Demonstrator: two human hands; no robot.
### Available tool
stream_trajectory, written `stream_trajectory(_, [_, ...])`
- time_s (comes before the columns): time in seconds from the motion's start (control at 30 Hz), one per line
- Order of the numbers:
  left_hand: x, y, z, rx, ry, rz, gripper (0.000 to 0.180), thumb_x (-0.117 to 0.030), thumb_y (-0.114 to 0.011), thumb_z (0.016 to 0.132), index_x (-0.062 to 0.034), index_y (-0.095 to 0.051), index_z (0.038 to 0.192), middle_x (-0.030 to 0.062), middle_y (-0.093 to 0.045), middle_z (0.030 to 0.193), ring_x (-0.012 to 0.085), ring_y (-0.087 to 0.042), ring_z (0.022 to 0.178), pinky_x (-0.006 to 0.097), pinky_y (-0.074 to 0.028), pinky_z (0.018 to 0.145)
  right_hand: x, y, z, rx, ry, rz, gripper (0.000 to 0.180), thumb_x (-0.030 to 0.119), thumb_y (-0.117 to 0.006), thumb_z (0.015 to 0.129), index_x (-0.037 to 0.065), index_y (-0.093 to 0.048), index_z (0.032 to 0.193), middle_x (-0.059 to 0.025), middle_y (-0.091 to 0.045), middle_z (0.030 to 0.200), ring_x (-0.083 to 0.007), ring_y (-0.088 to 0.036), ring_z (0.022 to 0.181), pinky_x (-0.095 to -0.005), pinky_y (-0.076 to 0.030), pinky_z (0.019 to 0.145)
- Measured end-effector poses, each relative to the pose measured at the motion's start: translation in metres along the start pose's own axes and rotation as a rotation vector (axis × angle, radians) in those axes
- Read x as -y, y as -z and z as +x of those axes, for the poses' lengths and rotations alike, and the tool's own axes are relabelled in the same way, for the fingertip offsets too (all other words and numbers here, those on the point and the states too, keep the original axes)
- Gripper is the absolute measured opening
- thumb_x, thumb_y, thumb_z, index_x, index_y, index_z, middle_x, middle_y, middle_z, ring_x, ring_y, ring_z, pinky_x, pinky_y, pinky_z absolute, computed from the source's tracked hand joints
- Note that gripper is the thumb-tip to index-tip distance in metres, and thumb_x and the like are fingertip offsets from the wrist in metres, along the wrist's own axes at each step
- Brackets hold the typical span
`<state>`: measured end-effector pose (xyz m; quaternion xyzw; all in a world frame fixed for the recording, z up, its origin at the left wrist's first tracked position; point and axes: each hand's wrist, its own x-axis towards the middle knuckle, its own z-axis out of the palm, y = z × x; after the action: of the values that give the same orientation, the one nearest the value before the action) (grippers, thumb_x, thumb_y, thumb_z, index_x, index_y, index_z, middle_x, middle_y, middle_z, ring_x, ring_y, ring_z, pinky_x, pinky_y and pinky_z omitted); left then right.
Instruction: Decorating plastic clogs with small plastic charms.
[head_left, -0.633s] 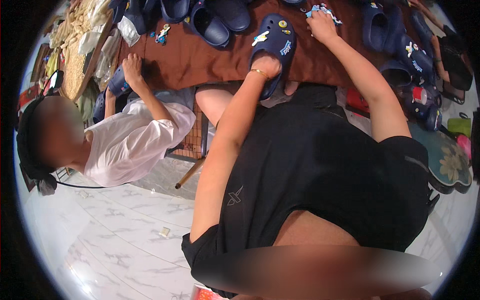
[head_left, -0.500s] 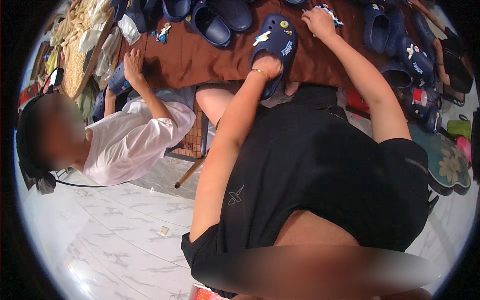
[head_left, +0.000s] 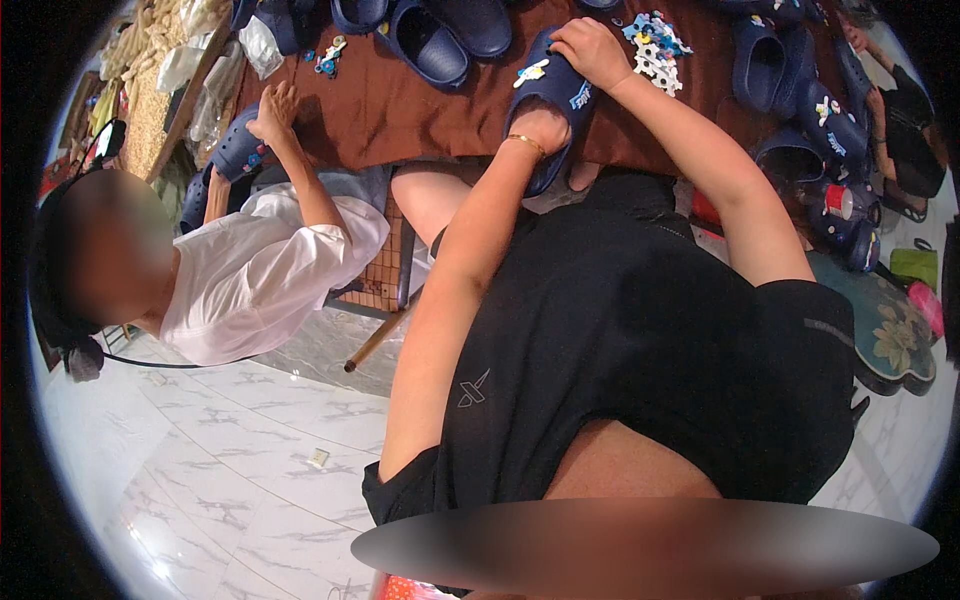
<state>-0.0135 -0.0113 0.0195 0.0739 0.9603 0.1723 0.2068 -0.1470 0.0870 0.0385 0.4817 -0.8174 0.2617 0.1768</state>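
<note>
The left hand [head_left: 535,130] clasps the heel of the navy clog [head_left: 553,100] on the brown cloth [head_left: 400,105] while the right hand [head_left: 592,50], fingers curled, presses its toe, apparently fitting charms; next likely calls for another from the charm pile [head_left: 655,45] just beside.

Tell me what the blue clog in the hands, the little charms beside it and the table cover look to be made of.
Clog: probably soft moulded foam or rubber, matte navy, one seamless piece with round holes. Charms: likely soft moulded plastic, flat, bright multicoloured shapes; too small to be sure. Table cover: woven cloth, dull brown, with soft creases. The left hand and right hand both grip the clog.
</note>
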Motion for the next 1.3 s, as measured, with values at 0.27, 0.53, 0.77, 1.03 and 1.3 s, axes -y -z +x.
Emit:
stream_trajectory(0.27, [-0.003, 0.007, -0.002, 0.002, -0.021, 0.008, 0.031, -0.022, -0.040, 0.077, -0.0008, -0.062, 0.079, 0.0223, -0.058, 0.086, 0.0348, -0.058, 0.081, 0.042, -0.045, 0.075, 0.020, 0.010, -0.004, 0.056, 0.114, -0.069, 0.017, 0.008, -0.055, 0.068, 0.009, -0.061, 0.084, -0.0039, -0.056, 0.081, -0.0205, -0.052, 0.079, -0.0318, -0.040, 0.070])
stream_trajectory(0.53, [-0.003, 0.007, -0.002, 0.013, -0.029, -0.036, 0.031, -0.021, -0.039, 0.076, -0.0003, -0.062, 0.079, 0.0221, -0.059, 0.086, 0.0349, -0.057, 0.082, 0.042, -0.045, 0.076, 0.014, 0.016, -0.008, 0.122, 0.134, -0.075, 0.023, 0.005, -0.053, 0.065, 0.009, -0.062, 0.085, -0.0035, -0.056, 0.084, -0.0201, -0.051, 0.081, -0.0322, -0.039, 0.070])
stream_trajectory(0.77, [-0.002, 0.005, -0.001, 0.022, -0.023, -0.011, 0.031, -0.020, -0.038, 0.076, -0.0006, -0.062, 0.079, 0.0225, -0.058, 0.087, 0.0342, -0.058, 0.081, 0.042, -0.045, 0.076, 0.017, 0.014, -0.011, 0.168, 0.051, -0.135, 0.026, 0.008, -0.053, 0.066, 0.015, -0.064, 0.088, -0.0022, -0.055, 0.091, -0.0196, -0.048, 0.091, -0.0350, -0.038, 0.075])
stream_trajectory(1.03, [-0.006, 0.003, -0.001, 0.041, 0.026, 0.001, 0.030, -0.021, -0.040, 0.076, -0.0026, -0.063, 0.081, 0.0219, -0.058, 0.088, 0.0340, -0.057, 0.084, 0.042, -0.045, 0.076, -0.018, 0.015, -0.007, 0.112, -0.337, 0.147, 0.019, 0.015, -0.052, 0.071, 0.016, -0.065, 0.085, -0.0056, -0.057, 0.096, -0.0240, -0.050, 0.093, -0.0355, -0.040, 0.081])
stream_trajectory(1.3, [-0.004, 0.005, -0.002, 0.063, 0.002, 0.056, 0.034, -0.022, -0.036, 0.076, -0.0008, -0.062, 0.083, 0.0219, -0.057, 0.091, 0.0329, -0.057, 0.085, 0.041, -0.044, 0.078, -0.088, 0.051, -0.042, 0.113, -0.537, -0.331, 0.016, 0.019, -0.055, 0.072, 0.018, -0.064, 0.086, -0.0059, -0.056, 0.097, -0.0258, -0.050, 0.093, -0.0372, -0.041, 0.079])
